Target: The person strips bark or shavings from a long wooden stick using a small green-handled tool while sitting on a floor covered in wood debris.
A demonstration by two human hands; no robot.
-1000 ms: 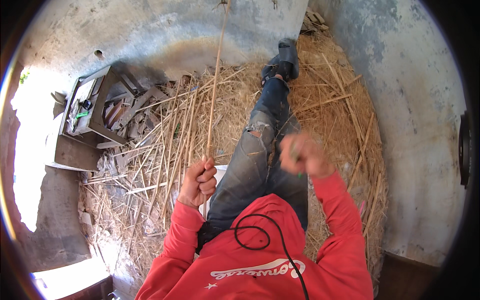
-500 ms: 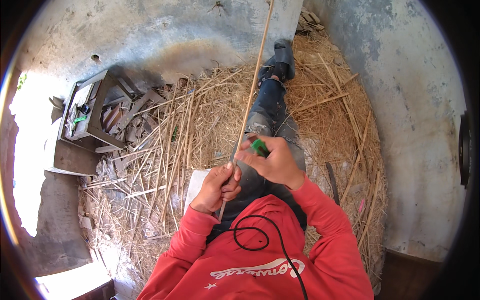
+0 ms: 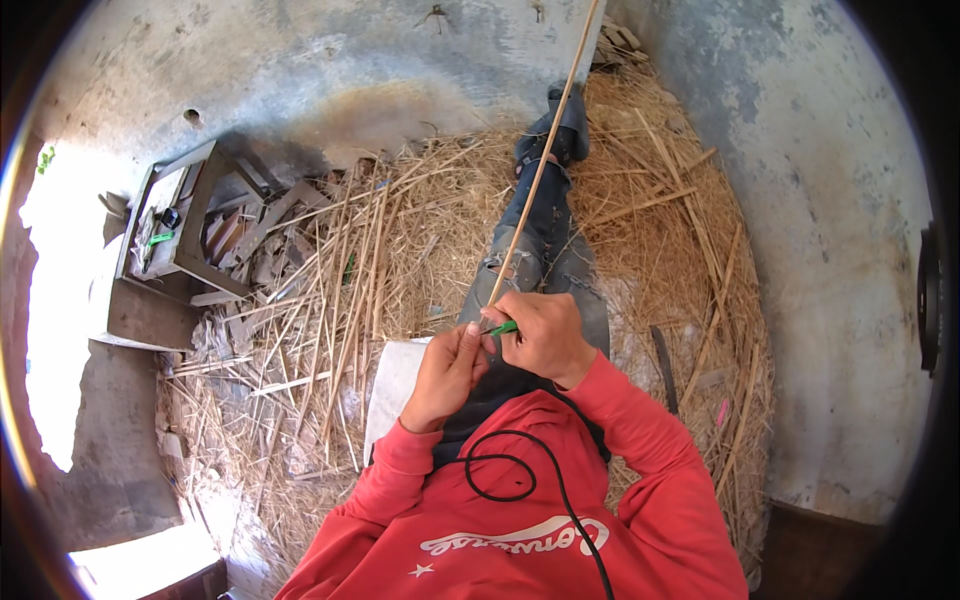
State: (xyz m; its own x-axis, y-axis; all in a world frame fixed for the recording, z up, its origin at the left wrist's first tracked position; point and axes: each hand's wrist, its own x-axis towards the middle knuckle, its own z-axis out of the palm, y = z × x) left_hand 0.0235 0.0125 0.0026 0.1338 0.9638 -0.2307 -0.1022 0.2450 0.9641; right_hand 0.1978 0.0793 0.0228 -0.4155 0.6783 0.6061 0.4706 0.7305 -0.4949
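A long, thin strip of pale wood or bamboo (image 3: 539, 178) slants from my hands up past my shins and feet toward the far wall. At its near end my left hand (image 3: 445, 372) is closed, thumb and fingertips pinching it. Wrapped round a green-handled knife (image 3: 503, 328), my right hand (image 3: 548, 335) sits just to the right, its fingers also against the strip. The short blade points left toward my left thumb; most of the handle is hidden in the palm. Both hands are above my lap, over my outstretched legs in torn jeans (image 3: 530, 235).
Straw and many loose split strips (image 3: 375, 265) cover the floor around me. A wooden frame (image 3: 190, 225) holding small items, one green, leans at the left among wood scraps. Walls rise ahead and at right (image 3: 800, 250). A black cord (image 3: 545, 445) loops over my red top.
The strip has shifted away from me and its far part has swung right; its near end no longer sticks out below my left hand. My right hand has come lower, the knife now against the near end.
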